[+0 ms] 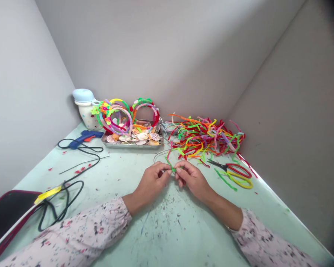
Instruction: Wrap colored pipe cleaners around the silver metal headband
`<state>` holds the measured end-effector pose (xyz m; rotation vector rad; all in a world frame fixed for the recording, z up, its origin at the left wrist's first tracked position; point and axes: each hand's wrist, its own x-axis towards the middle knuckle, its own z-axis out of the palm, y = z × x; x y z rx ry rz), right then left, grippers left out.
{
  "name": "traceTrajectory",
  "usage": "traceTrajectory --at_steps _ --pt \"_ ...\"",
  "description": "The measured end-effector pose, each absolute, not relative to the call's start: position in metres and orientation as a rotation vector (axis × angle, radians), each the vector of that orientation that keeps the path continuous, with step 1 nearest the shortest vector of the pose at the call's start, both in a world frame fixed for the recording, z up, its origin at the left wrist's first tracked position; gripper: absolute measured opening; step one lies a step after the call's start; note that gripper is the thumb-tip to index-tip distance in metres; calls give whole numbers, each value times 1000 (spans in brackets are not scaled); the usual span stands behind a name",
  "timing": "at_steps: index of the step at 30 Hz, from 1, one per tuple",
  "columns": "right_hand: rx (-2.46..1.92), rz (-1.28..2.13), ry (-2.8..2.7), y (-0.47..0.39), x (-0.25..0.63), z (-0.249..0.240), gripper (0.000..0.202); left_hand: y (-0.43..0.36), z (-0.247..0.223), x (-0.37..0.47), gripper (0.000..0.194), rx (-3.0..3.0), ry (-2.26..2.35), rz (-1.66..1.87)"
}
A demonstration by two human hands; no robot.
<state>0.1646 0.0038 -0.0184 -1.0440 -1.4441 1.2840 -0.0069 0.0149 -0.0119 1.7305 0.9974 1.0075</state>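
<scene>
Over the middle of the table, my left hand (155,180) and my right hand (193,178) meet fingertip to fingertip. Both pinch a green pipe cleaner (173,170), bunched small between thumbs and fingers; its exact shape there is partly hidden. From the pinch a green and pink length runs up and away. A thin bare headband hoop (157,155) shows just behind my fingers, and I cannot tell whether it joins the pipe cleaner. To the right of my right hand lie scissors (230,172) with red and yellow handles, over a loose green pipe cleaner (225,180).
A metal tray (132,146) holds shells and wrapped headbands (119,118). Right of it is a heap of colourful pipe cleaners (208,137). At left are a blue glue gun (85,138), black cord (65,183), lidded white container (87,113) and dark tablet-like object (9,211). Walls enclose the table.
</scene>
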Motion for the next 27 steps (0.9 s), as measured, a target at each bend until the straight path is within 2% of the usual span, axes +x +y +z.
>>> traceTrajectory --at_steps 27 --pt "-968 1449 -1253 6 168 -18 13 20 -10 -7 16 1577 928 974"
